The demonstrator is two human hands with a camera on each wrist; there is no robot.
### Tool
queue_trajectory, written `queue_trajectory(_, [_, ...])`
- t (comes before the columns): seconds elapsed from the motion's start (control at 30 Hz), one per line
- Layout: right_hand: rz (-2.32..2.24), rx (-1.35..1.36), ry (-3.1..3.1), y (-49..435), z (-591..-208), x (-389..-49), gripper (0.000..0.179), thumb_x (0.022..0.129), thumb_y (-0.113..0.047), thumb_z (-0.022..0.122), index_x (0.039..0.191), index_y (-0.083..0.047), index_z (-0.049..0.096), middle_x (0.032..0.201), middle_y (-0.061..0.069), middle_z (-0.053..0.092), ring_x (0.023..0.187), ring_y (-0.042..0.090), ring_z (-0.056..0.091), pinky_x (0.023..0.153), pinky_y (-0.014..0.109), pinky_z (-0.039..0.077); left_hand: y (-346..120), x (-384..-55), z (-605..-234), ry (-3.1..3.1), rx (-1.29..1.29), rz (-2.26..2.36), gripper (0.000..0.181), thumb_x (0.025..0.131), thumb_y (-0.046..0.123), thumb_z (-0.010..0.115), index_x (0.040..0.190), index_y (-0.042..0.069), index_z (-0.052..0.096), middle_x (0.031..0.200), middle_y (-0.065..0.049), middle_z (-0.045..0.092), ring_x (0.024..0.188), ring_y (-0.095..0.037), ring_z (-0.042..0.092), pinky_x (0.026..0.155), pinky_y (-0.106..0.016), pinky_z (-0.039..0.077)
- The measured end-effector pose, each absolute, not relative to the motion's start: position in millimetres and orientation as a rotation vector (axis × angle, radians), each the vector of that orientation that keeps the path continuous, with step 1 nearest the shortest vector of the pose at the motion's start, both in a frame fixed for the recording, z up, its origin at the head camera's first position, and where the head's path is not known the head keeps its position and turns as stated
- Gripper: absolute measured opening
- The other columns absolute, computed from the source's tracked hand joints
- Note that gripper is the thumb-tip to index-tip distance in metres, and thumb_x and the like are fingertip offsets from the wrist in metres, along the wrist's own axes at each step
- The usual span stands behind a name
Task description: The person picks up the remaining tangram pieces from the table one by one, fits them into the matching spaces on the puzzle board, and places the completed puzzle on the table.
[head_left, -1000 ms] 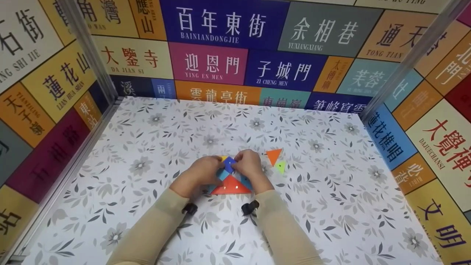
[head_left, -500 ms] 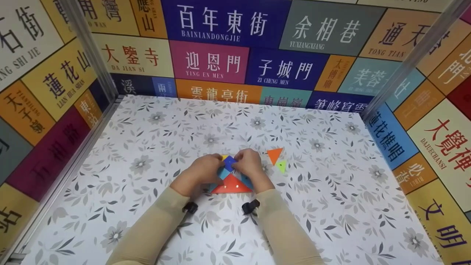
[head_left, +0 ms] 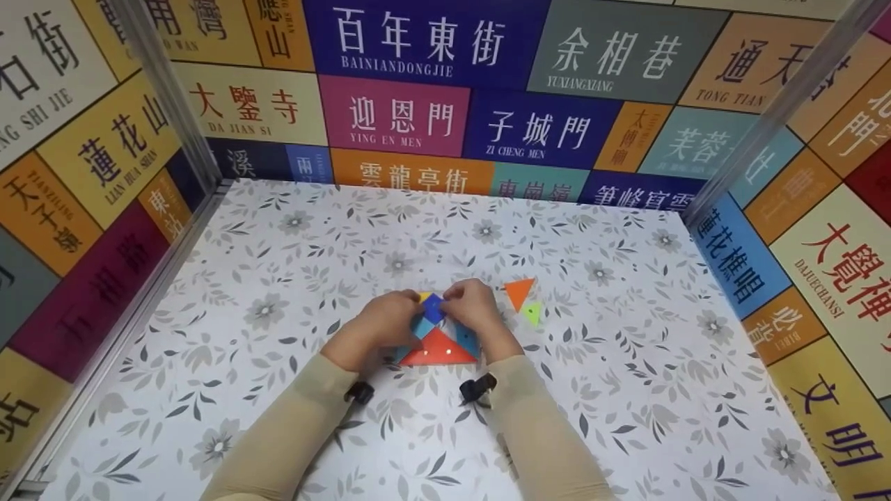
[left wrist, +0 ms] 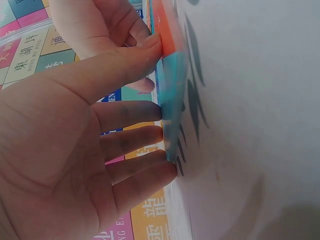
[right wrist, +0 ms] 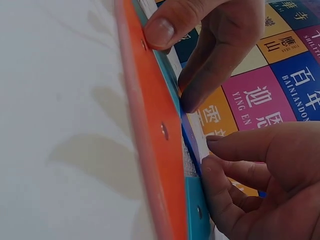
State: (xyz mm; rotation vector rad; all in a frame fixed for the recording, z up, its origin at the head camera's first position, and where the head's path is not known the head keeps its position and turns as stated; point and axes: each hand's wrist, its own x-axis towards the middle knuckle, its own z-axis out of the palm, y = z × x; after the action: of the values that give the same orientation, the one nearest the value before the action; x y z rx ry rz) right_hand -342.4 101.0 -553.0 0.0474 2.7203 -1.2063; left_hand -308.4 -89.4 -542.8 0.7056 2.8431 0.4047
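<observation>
Flat tangram pieces lie together in front of the person. A large red triangle (head_left: 436,350) forms the near edge, with teal pieces (head_left: 465,338) beside it. At the far side sit a blue square (head_left: 433,309) and a partly covered yellow piece (head_left: 423,297). The left hand (head_left: 384,321) lies along the left side. In the left wrist view its extended fingers (left wrist: 132,112) touch the teal edge and its thumb rests by the red triangle. With thumb and index finger drawn close together, the right hand (head_left: 477,306) pinches at the blue square's right corner; its other fingers are curled.
A loose orange triangle (head_left: 519,293) and a small light green triangle (head_left: 532,314) lie right of the right hand. The floral-patterned table (head_left: 313,243) is bounded by lettered panels (head_left: 404,122) and metal posts. Black straps (head_left: 360,394) sit at both wrists.
The right hand has shifted slightly up and to the right, showing more of the teal piece beneath it. The left hand and the loose triangles hold their places.
</observation>
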Motion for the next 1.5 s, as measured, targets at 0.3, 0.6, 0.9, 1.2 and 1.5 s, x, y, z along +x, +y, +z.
queue_trajectory(0.3, [-1.366,0.107,2.647,109.2,-545.5,-343.0,0.013,0.097,-0.016,0.074,0.106,-0.007,0.079,0.097,0.008,0.073,0.074,0.016,0.067,0.069,0.026,0.056,-87.8,-307.1,-541.7,2.838,0.668,0.428,0.067,0.079,0.033,0.094,0.135,0.004,0.072,0.148,-0.018,0.063,0.128,-0.036,0.065,0.112,-0.049,0.052])
queue_trajectory(0.6, [-1.459,0.141,2.670,125.0,-547.1,-347.5,0.014,0.097,-0.016,0.071,0.105,-0.008,0.079,0.091,0.007,0.070,0.070,0.015,0.064,0.066,0.026,0.054,-86.7,-307.1,-540.2,2.845,0.691,0.398,0.067,0.079,0.034,0.095,0.134,0.003,0.073,0.148,-0.018,0.064,0.129,-0.036,0.065,0.111,-0.049,0.052])
queue_trajectory(0.9, [-1.456,0.209,2.706,142.1,-544.0,-354.6,0.018,0.099,-0.020,0.069,0.110,-0.009,0.078,0.099,0.009,0.072,0.076,0.017,0.067,0.067,0.028,0.053,-86.3,-306.2,-541.7,2.830,0.638,0.429,0.067,0.079,0.033,0.094,0.137,0.005,0.072,0.152,-0.016,0.061,0.133,-0.035,0.063,0.115,-0.048,0.050])
queue_trajectory(1.2, [-1.439,0.252,2.745,156.8,-539.5,-356.8,0.017,0.098,-0.020,0.069,0.108,-0.010,0.079,0.102,0.009,0.074,0.079,0.018,0.067,0.069,0.029,0.054,-86.3,-304.8,-542.8,2.817,0.588,0.491,0.066,0.079,0.030,0.094,0.136,0.006,0.072,0.154,-0.015,0.060,0.134,-0.034,0.062,0.117,-0.048,0.048])
queue_trajectory(1.5, [-1.377,0.277,2.840,175.6,-534.5,-359.1,0.020,0.096,-0.020,0.072,0.109,-0.007,0.080,0.105,0.013,0.075,0.092,0.025,0.068,0.082,0.036,0.054,-87.9,-306.5,-541.9,2.838,0.684,0.435,0.066,0.079,0.030,0.094,0.134,0.003,0.072,0.150,-0.018,0.062,0.130,-0.036,0.064,0.113,-0.049,0.051])
